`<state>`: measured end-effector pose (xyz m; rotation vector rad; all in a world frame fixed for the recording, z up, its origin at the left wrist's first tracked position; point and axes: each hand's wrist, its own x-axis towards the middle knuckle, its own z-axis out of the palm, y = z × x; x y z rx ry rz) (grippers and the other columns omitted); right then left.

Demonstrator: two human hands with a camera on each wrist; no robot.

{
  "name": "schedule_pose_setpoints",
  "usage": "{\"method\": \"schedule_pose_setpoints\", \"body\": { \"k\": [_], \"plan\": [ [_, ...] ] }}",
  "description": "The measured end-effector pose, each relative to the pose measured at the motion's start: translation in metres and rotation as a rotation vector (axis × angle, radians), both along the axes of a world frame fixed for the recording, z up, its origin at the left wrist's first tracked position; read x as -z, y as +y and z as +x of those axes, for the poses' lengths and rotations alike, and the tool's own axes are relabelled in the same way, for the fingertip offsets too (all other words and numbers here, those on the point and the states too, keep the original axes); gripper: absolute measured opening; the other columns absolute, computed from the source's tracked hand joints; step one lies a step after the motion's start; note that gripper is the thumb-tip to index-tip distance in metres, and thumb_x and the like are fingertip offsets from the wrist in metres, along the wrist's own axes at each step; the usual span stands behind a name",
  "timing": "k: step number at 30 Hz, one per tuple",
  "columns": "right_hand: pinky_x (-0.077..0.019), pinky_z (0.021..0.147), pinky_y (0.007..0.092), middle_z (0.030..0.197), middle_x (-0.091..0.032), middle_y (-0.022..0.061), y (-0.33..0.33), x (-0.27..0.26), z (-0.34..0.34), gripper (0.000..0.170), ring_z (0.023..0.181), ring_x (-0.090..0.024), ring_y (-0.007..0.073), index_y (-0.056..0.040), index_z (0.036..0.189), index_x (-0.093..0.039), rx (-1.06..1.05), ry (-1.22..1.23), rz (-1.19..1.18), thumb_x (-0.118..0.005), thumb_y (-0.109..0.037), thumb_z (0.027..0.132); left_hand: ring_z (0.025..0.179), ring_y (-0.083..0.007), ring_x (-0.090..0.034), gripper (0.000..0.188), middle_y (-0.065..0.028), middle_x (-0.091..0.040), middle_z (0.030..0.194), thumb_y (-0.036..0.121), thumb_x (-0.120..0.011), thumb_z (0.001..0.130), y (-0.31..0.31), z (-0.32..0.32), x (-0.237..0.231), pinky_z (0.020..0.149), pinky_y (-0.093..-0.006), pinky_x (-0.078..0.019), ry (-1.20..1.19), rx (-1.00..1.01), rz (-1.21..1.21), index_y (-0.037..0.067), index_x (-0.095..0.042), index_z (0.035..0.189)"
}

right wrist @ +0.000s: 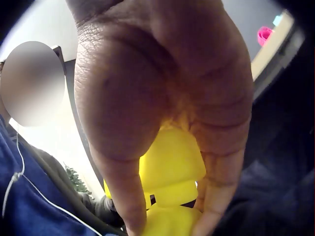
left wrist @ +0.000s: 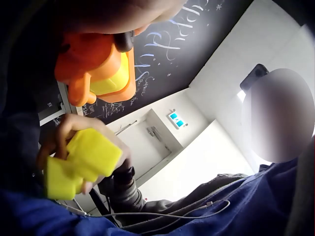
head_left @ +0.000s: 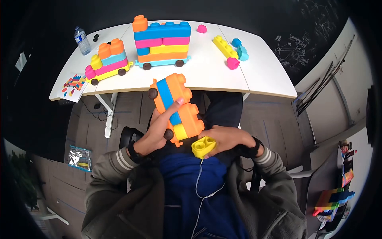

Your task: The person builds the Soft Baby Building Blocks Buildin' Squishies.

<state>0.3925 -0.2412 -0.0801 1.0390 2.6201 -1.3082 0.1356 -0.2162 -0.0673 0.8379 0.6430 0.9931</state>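
Left hand [head_left: 156, 130] grips wheeled orange car [head_left: 190, 114], right hand [head_left: 230, 138] pinches yellow block [head_left: 203, 148]; both above lap, short of bench [head_left: 223, 77]. One-handed hold may slip, dropping car; uneven squeeze may pop bricks loose.

At the top, the left grip [left wrist: 128, 17] lies against an orange block assembly [left wrist: 91, 56] bearing a yellow piece [left wrist: 115, 81] and dark wheel [left wrist: 125, 41]. Below, apart from it, the right grip [left wrist: 78, 124] holds a yellow block [left wrist: 94, 153]. A white cable [left wrist: 123, 214] crosses blue clothing [left wrist: 268, 192]; pale handwriting covers a dark board [left wrist: 197, 44].
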Motion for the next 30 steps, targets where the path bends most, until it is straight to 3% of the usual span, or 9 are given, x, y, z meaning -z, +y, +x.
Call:
{"method": "schedule_pose_setpoints", "body": {
  "k": [5, 8, 11, 16, 19, 21, 23, 26, 30],
  "plan": [
    [-0.0571, 0.089, 0.0433, 0.104, -0.077, 0.0164, 0.021, 0.019, -0.013, 0.061, 0.100, -0.075, 0.0334, -0.0050, 0.130, -0.065, -0.026, -0.004, -0.074, -0.082, -0.048, 0.090, 0.109, -0.0180, -0.073, 0.045, -0.0073, -0.069, 0.123, 0.025, -0.070, 0.105, -0.002, 0.002, 0.000, 0.092, -0.0367, -0.0635, 0.069, 0.014, 0.006, 0.006, -0.056, 0.143],
    [-0.0567, 0.087, 0.0432, 0.092, -0.070, 0.0205, 0.039, 0.059, 0.000, 0.068, 0.087, -0.070, 0.0406, -0.0015, 0.127, -0.062, -0.107, 0.283, 0.468, -0.080, -0.056, 0.091, 0.106, -0.0183, -0.074, 0.041, -0.0084, -0.071, 0.121, 0.025, -0.070, 0.105, 0.001, 0.003, 0.000, 0.091, -0.0354, -0.0638, 0.107, 0.017, -0.034, 0.005, -0.060, 0.139],
    [-0.0558, 0.079, 0.0416, 0.087, -0.068, 0.0195, 0.032, 0.049, 0.010, 0.068, 0.079, -0.067, 0.0382, 0.0001, 0.120, -0.056, 0.221, 0.179, 0.131, -0.079, -0.057, 0.092, 0.107, -0.0190, -0.075, 0.042, -0.0089, -0.072, 0.121, 0.025, -0.070, 0.105, 0.005, 0.003, 0.004, 0.091, -0.0362, -0.0644, 0.111, 0.047, -0.036, 0.005, -0.060, 0.140],
    [-0.0507, 0.067, 0.0406, 0.079, -0.066, 0.0191, 0.045, 0.037, 0.022, 0.048, 0.073, -0.069, 0.0355, -0.0017, 0.107, -0.051, 0.308, 0.141, 0.162, -0.075, -0.042, 0.100, 0.109, -0.0200, -0.075, 0.043, -0.0097, -0.071, 0.124, 0.023, -0.072, 0.104, 0.005, 0.006, 0.007, 0.091, -0.0382, -0.0653, 0.144, 0.086, -0.035, 0.005, -0.059, 0.140],
    [-0.0521, 0.074, 0.0374, 0.089, -0.069, 0.0145, 0.051, 0.041, 0.027, 0.035, 0.081, -0.069, 0.0219, -0.0011, 0.114, -0.053, 0.489, 0.371, 0.205, -0.062, -0.035, 0.110, 0.109, -0.0200, -0.075, 0.045, -0.0098, -0.071, 0.125, 0.021, -0.073, 0.103, 0.004, 0.008, 0.008, 0.091, -0.0383, -0.0654, 0.151, 0.134, -0.034, 0.005, -0.058, 0.142],
    [-0.0484, 0.096, 0.0284, 0.119, -0.068, 0.0046, 0.056, 0.041, 0.031, 0.032, 0.107, -0.059, 0.0082, -0.0037, 0.128, -0.056, 0.634, 0.444, 0.031, -0.049, -0.033, 0.117, 0.110, -0.0198, -0.075, 0.046, -0.0097, -0.071, 0.125, 0.020, -0.074, 0.103, 0.005, 0.009, 0.011, 0.090, -0.0379, -0.0653, 0.155, 0.167, -0.044, 0.005, -0.057, 0.143],
    [-0.0462, 0.109, 0.0312, 0.136, -0.064, 0.0070, 0.055, 0.042, 0.029, 0.042, 0.123, -0.059, 0.0117, -0.0032, 0.143, -0.054, 0.756, 0.618, -0.158, -0.045, -0.035, 0.117, 0.109, -0.0193, -0.074, 0.047, -0.0087, -0.071, 0.124, 0.020, -0.075, 0.102, 0.007, 0.009, 0.019, 0.089, -0.0373, -0.0653, 0.184, 0.193, -0.085, 0.005, -0.056, 0.143],
    [-0.0485, 0.111, 0.0362, 0.140, -0.064, 0.0105, 0.051, 0.041, 0.023, 0.048, 0.124, -0.063, 0.0172, -0.0014, 0.153, -0.048, 0.748, 0.910, -0.430, -0.046, -0.033, 0.117, 0.108, -0.0189, -0.074, 0.046, -0.0080, -0.071, 0.123, 0.021, -0.074, 0.103, 0.008, 0.011, 0.034, 0.088, -0.0369, -0.0653, 0.197, 0.193, -0.110, 0.005, -0.056, 0.142],
    [-0.0497, 0.115, 0.0425, 0.145, -0.062, 0.0126, 0.046, 0.035, 0.021, 0.046, 0.132, -0.063, 0.0233, 0.0000, 0.152, -0.048, 0.718, 1.004, -0.561, -0.044, -0.029, 0.117, 0.107, -0.0184, -0.074, 0.043, -0.0075, -0.071, 0.121, 0.024, -0.073, 0.104, 0.005, 0.011, 0.028, 0.088, -0.0366, -0.0654, 0.186, 0.210, -0.087, 0.006, -0.057, 0.140]
  ]
}}
